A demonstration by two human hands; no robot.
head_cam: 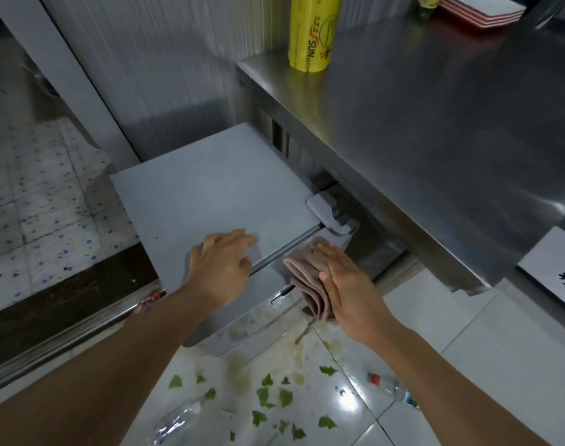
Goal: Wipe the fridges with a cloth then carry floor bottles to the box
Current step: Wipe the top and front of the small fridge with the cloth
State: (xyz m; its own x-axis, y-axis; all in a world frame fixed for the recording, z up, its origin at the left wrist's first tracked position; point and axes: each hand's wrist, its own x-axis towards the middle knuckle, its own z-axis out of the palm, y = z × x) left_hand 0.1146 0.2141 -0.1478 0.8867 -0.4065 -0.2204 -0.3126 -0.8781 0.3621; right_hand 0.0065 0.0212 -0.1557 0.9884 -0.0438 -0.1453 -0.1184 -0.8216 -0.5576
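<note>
A small grey fridge (210, 188) stands low beside a steel counter. My left hand (221, 262) rests flat on its top near the front edge, fingers fairly straight. My right hand (342, 284) presses a folded pinkish-brown cloth (306, 275) against the upper front of the fridge door, fingers straight. Two clear plastic bottles lie on the white floor tiles: one with a red cap (392, 389) at the right and one (175, 420) at the lower left.
A stainless steel counter (435, 123) overhangs at the right, with a yellow cling-wrap roll (313, 33) and stacked red-and-white trays (480, 9) on it. Green leaf scraps (274, 397) and stains litter the floor. A dark threshold (65, 294) and patterned tiles lie left.
</note>
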